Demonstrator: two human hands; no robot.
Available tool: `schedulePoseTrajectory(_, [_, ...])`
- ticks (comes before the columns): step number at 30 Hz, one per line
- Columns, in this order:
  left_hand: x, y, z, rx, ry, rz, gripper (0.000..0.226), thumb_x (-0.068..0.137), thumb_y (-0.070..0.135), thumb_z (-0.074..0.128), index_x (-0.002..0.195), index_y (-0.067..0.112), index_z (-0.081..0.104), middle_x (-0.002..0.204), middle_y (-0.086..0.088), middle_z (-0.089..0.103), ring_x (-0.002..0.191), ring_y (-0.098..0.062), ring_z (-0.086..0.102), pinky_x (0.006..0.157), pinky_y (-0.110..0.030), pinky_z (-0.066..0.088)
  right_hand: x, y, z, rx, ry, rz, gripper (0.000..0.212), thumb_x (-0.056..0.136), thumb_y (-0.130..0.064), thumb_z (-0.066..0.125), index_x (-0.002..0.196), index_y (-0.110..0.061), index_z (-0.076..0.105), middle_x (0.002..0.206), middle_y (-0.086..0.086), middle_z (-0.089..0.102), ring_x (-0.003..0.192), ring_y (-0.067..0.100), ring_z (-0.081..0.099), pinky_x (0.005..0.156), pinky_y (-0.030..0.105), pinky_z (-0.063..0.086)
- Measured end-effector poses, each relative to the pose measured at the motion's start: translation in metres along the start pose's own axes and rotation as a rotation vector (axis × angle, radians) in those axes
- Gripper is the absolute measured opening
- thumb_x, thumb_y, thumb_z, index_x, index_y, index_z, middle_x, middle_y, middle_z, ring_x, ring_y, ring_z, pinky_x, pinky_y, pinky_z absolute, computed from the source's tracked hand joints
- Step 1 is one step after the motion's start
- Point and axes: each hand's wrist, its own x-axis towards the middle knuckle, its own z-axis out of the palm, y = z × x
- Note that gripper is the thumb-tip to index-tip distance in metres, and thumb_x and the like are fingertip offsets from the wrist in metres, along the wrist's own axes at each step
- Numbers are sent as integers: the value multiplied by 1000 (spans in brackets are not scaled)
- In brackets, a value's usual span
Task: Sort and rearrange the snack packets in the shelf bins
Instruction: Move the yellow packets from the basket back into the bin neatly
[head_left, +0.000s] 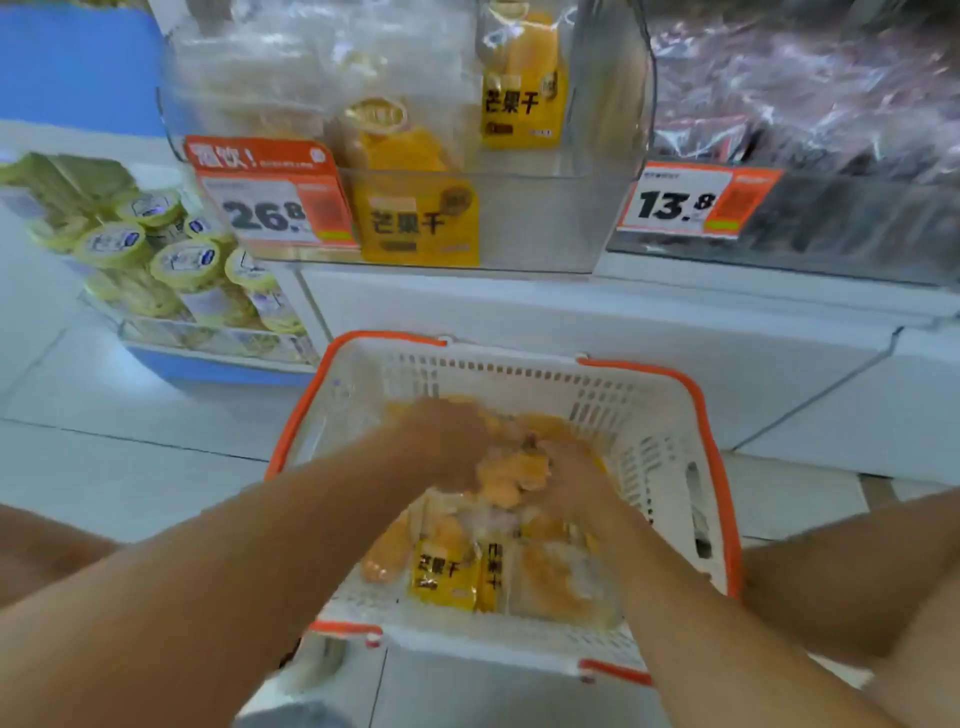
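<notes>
Several yellow dried-mango packets (447, 571) lie in a white basket with an orange rim (670, 415) on the floor. Both my hands are down inside it, blurred by motion. My left hand (447, 441) and my right hand (566, 483) close from either side on a clump of the packets (511, 475) between them. Above, a clear shelf bin (545, 223) holds more of the same packets: one standing at the front (418, 221), one further back (522, 104). The bin's right half is bare.
An orange price tag reading 26.8 (270, 205) hangs on the bin's left front. A neighbouring bin of dark packets (810, 104) sits to the right with a 13.8 tag (691, 202). Yellow-lidded tubs (171, 249) fill a low rack at left. My knees flank the basket.
</notes>
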Motion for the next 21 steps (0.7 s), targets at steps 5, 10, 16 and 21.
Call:
schedulePoseTrajectory(5, [8,1,155,-388,-259,-403,92,70,63,75,142,15,42,136,-9,53,122,-31,54,98,-43,50,-8,33,37,-350,-227,191,88,75,-43,82,149,-21,38,140,9,47,121,34,55,95,46,53])
schedulePoseTrajectory(10, [27,26,183,-575,-290,-397,108,79,53,76,157,12,12,159,-17,24,141,-37,35,110,-44,39,-24,48,62,-392,-318,137,44,79,-22,72,118,-18,53,113,7,55,104,27,57,76,35,52])
schedulePoseTrajectory(16, [42,22,188,-442,-153,-360,104,83,11,69,157,29,-1,163,-2,8,141,-40,25,103,-51,44,-20,35,71,-550,-168,57,32,87,-12,64,117,-22,59,121,6,56,113,30,54,90,42,51])
schedulePoseTrajectory(21, [48,16,178,-295,-160,-325,92,89,16,67,157,28,6,160,-11,14,147,-37,14,109,-54,34,-12,30,57,-604,-260,65,22,78,-31,80,98,-22,76,97,0,72,89,21,66,82,37,58])
